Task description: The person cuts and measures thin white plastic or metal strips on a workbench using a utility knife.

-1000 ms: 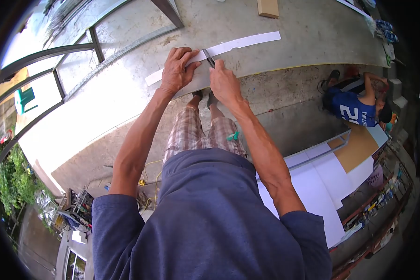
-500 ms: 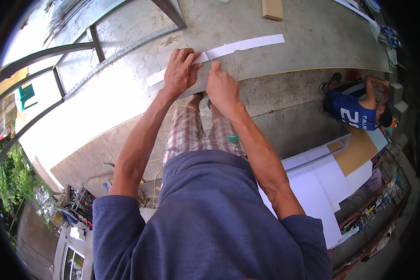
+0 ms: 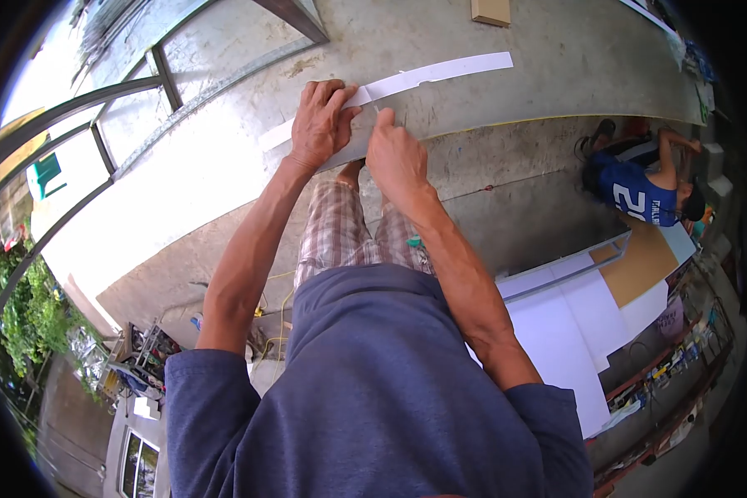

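Here the left hand (image 3: 319, 124) lies flat on the thin, bendy white paper strip (image 3: 440, 73) on the gray tabletop (image 3: 556, 58), while the right hand (image 3: 394, 153) pinches a small blade, so press beside the cut.

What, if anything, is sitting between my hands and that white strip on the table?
Nothing visible. The left hand lies flat on the white strip, pressing it to the table. The right hand is closed on a thin cutting tool, its tip at the strip just beside the left fingers.
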Demonstrator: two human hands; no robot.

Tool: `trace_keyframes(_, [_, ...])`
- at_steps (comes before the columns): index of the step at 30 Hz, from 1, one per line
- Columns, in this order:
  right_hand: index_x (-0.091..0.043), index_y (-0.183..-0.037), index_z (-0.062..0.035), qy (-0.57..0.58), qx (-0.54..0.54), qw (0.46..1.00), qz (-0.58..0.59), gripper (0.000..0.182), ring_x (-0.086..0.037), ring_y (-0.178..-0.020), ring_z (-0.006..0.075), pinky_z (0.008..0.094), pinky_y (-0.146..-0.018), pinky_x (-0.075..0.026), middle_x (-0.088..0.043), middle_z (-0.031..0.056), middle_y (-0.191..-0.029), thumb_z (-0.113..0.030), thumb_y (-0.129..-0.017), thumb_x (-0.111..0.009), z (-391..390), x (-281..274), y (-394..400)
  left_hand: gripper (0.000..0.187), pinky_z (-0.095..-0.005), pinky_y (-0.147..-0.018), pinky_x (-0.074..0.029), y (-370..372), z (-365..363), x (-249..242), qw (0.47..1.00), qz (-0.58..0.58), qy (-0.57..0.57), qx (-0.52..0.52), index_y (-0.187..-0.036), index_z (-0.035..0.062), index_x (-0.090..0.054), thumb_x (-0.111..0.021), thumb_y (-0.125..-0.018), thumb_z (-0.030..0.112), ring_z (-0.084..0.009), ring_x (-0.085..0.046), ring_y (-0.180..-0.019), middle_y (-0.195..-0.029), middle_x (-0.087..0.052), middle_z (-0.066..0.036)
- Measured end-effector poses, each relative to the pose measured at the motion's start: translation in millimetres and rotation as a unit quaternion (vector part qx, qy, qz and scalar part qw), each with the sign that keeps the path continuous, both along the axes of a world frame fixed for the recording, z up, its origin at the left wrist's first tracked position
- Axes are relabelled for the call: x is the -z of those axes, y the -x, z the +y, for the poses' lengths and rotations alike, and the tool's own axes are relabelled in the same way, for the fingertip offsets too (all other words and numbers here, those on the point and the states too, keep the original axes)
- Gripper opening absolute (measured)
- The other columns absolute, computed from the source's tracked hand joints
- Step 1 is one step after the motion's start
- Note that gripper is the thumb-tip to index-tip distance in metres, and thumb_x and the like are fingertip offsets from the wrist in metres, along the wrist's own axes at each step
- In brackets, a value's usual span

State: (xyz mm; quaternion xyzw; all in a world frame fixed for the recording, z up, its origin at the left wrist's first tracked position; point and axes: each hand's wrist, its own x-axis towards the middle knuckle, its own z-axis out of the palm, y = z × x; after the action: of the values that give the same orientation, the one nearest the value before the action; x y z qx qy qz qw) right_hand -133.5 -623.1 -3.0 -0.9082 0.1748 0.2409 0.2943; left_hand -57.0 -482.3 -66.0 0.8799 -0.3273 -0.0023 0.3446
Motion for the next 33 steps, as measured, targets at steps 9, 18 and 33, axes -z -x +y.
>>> trace_keyframes(9, [-0.048, -0.099, 0.0033, -0.035, 0.011, 0.999, -0.008, 0.015, -0.072, -0.084, 0.0487, 0.0543, -0.077, -0.058, -0.070, 0.0336, -0.084, -0.008, -0.094, -0.054, -7.7, 0.7, -5.3, 0.039, -0.0428, -0.088, -0.049, 0.1, 0.1, 1.1, 1.000, 0.000, -0.009, 0.000, -0.120, 0.0085, -0.066, -0.075, -0.083, 0.013, -0.0343, -0.056, -0.102, -0.114, -0.062, -0.011])
trace_keyframes(18, [-0.043, -0.099, 0.0010, -0.083, 0.049, 0.994, -0.049, 0.020, -0.070, -0.075, 0.0504, 0.0554, -0.067, -0.058, -0.068, 0.0334, -0.076, -0.015, -0.097, -0.054, -5.8, 22.1, 13.0, 0.039, -0.0418, -0.091, -0.048, 1.6, 0.8, 4.7, 1.000, 0.000, -0.027, -0.005, -0.121, 0.0089, -0.065, -0.075, -0.084, 0.016, -0.0330, -0.056, -0.104, -0.114, -0.061, -0.010])
trace_keyframes(33, [-0.047, -0.100, 0.0009, -0.018, -0.006, 0.999, -0.040, 0.020, -0.071, -0.080, 0.0501, 0.0575, -0.069, -0.057, -0.069, 0.0318, -0.079, -0.017, -0.096, -0.055, -13.9, 9.9, -4.3, 0.038, -0.0413, -0.090, -0.048, 1.4, 0.5, 2.6, 0.999, -0.008, -0.033, -0.001, -0.121, 0.0087, -0.065, -0.074, -0.085, 0.016, -0.0329, -0.056, -0.104, -0.115, -0.061, -0.011])
